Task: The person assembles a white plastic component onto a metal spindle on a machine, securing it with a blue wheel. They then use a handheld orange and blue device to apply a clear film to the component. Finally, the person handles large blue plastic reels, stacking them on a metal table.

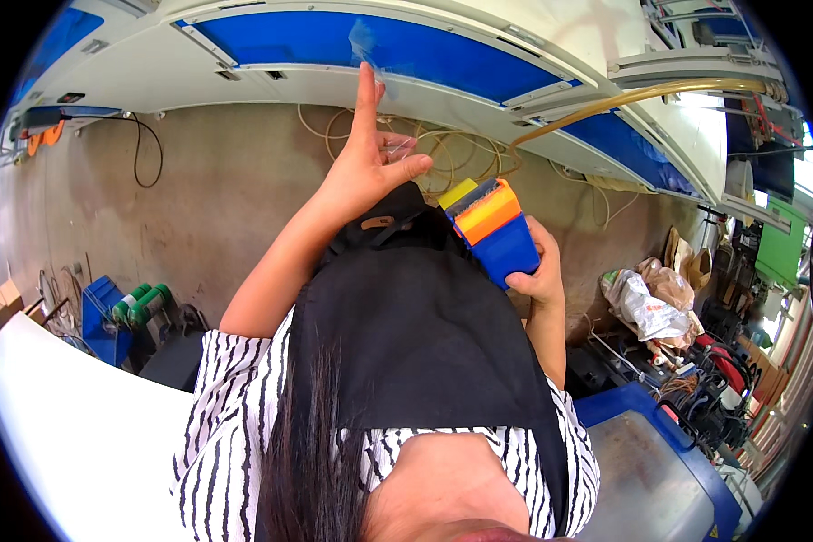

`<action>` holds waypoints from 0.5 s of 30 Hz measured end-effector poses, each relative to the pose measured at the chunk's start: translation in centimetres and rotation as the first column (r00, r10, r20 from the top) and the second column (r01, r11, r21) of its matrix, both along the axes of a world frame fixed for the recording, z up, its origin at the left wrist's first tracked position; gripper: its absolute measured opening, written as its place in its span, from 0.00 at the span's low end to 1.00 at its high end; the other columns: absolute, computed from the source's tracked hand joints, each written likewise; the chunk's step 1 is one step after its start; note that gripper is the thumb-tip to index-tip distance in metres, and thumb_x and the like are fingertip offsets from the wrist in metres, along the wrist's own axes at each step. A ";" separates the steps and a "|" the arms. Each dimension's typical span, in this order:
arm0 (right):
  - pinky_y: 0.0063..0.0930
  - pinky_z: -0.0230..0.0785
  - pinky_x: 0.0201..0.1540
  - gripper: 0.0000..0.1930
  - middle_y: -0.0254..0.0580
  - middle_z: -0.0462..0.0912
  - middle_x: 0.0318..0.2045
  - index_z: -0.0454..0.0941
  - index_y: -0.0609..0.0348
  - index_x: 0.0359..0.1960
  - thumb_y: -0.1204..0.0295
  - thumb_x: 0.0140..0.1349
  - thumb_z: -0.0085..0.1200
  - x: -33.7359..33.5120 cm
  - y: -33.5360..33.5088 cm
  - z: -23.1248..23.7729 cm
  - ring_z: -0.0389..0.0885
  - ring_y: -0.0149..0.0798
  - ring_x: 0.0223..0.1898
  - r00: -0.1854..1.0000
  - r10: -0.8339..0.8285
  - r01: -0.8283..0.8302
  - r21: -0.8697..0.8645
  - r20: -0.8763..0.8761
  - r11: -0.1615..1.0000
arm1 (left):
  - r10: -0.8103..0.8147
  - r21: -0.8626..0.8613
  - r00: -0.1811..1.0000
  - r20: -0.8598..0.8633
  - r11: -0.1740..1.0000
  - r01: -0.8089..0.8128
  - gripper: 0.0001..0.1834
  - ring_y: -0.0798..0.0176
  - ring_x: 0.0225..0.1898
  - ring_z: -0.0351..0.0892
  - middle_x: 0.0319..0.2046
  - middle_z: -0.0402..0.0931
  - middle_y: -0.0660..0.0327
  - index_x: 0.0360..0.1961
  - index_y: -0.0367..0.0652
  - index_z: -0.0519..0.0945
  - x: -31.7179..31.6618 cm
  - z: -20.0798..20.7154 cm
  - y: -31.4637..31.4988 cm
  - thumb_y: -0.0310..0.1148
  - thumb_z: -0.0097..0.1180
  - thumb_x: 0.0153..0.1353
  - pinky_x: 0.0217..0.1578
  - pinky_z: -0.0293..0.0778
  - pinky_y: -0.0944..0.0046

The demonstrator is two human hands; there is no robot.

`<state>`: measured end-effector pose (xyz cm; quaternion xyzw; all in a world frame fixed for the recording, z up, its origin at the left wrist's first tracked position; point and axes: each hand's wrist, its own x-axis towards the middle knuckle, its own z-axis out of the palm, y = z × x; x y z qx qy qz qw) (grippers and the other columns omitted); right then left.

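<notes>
We look down past a black-and-white striped shirt [230, 397] and a black apron [415, 352] at the wearer's two bare hands. Nearer to us, the right grip [546, 264] is closed around a blue-and-orange tool [501, 237], holding it in the air just off the apron's far right edge. The tool's blue body sits in this grip, with the thumb across its near end and the fingers along its right side. Its long axis runs on a slant: the blue end points back and to the right, while the orange head, with a dark strip and a yellow piece, points away and to the left.

Farther out, the left grip [368, 158] is unclosed, thumb spread toward the tool and index finger stretched straight ahead. Beneath lies a brownish floor [226, 199].

Farthest, that index fingertip reaches the near edge of a blue panel [443, 61] on a white machine [144, 68]. Clear film [362, 38] shows there; we cannot tell whether finger and film touch. A yellowish hose [641, 94] runs off to the right.
</notes>
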<state>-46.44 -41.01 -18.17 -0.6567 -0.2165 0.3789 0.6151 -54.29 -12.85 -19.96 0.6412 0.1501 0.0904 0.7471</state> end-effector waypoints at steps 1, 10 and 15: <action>0.21 0.68 0.42 0.33 0.35 0.80 0.36 0.74 0.63 0.44 0.56 0.38 0.72 0.0 0.1 0.1 0.77 0.27 0.37 1.000 0.015 -0.015 0.006 0.003 1.000 | -0.002 -0.015 1.000 0.004 1.000 0.002 0.61 0.60 0.49 0.74 0.71 0.34 0.45 0.70 0.61 0.23 -0.1 0.1 -0.1 0.30 0.64 0.56 0.49 0.74 0.61; 0.22 0.66 0.46 0.32 0.39 0.79 0.42 0.74 0.65 0.44 0.60 0.38 0.72 0.1 0.4 0.9 0.76 0.29 0.42 0.995 0.010 0.002 0.120 -0.100 0.993 | -0.072 0.153 0.996 -0.059 0.985 0.080 0.55 0.56 0.57 0.69 0.72 0.33 0.46 0.72 0.54 0.32 -0.5 0.2 0.2 0.41 0.62 0.59 0.55 0.69 0.58; 0.23 0.65 0.48 0.34 0.41 0.78 0.44 0.73 0.67 0.47 0.61 0.38 0.72 0.5 -0.3 1.0 0.76 0.31 0.44 0.998 0.009 -0.001 0.125 -0.069 0.992 | -0.087 0.190 0.995 -0.058 0.977 0.096 0.52 0.51 0.64 0.61 0.72 0.33 0.49 0.72 0.57 0.34 -0.7 1.2 -0.2 0.40 0.60 0.59 0.57 0.67 0.57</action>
